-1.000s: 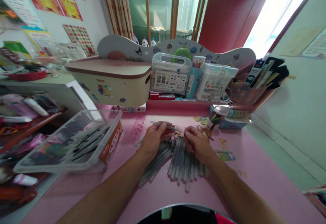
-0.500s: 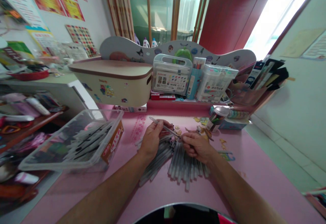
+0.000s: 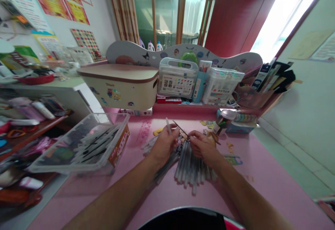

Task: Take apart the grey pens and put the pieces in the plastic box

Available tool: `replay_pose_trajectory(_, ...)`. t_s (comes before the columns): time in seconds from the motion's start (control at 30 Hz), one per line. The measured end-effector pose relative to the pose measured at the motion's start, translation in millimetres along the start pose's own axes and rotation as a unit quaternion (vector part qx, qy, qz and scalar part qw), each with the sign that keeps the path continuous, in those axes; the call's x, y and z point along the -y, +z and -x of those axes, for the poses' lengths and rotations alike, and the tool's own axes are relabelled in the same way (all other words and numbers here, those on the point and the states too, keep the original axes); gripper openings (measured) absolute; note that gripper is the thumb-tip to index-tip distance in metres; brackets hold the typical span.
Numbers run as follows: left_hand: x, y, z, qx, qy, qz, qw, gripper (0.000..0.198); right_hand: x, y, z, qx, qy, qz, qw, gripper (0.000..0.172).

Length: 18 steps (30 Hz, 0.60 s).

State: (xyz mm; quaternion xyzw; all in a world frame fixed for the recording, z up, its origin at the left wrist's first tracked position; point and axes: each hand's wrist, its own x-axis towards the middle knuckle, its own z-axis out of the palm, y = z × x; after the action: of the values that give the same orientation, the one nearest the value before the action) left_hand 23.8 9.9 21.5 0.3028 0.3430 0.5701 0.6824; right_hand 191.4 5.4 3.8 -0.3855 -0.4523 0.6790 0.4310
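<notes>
My left hand is closed round a pale pen barrel that points up and away. My right hand pinches the near end of a thin dark rod, which slants up towards the left hand. Both hands rest over a pile of grey-white pens lying side by side on the pink desk. More pens fan out under my left wrist.
A clear plastic box with several dark pens sits at the left. A cream lidded bin, marker cases and a pen cup line the back. Cluttered shelves stand at the far left.
The pen in my left hand has swung from lying flat to pointing up. My right hand has drawn a thin dark rod out of it. The view shifted slightly.
</notes>
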Motion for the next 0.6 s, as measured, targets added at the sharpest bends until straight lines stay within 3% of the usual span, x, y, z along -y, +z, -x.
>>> replay_pose_trajectory(0.07, 8, 5.8, 5, 0.015, -0.023, -0.026, 0.999, 0.029, -2, 11, 3, 0.024, -0.012, 0.054, 0.998, 0.032)
replay_pose_trajectory(0.13, 10, 7.9, 6, -0.018, -0.025, -0.011, 0.999, 0.017, -4, 16, 4, 0.029, -0.014, 0.081, 0.996, 0.029)
replay_pose_trajectory(0.23, 4, 7.0, 2, -0.076, -0.056, 0.06, 0.994, 0.031, -5, 11, 2, -0.032, -0.031, 0.054, 0.998, 0.019)
replay_pose_trajectory(0.37, -2, 6.2, 1, -0.059, -0.158, 0.137, 0.976, 0.026, -3, 1, -1, -0.115, -0.135, 0.05, 0.983, 0.015)
replay_pose_trajectory(0.43, 1, 7.1, 3, -0.029, -0.21, 0.147, 0.966, 0.016, -2, 4, 2, -0.149, -0.193, 0.133, 0.961, 0.012)
replay_pose_trajectory(0.5, 7, 8.6, 7, -0.003, -0.249, 0.154, 0.956, 0.012, -2, 11, 6, -0.177, -0.255, 0.243, 0.919, 0.011)
replay_pose_trajectory(0.6, 15, 11.7, 11, 0.009, -0.27, 0.172, 0.947, 0.018, -7, 22, 10, -0.166, -0.317, 0.35, 0.865, 0.014)
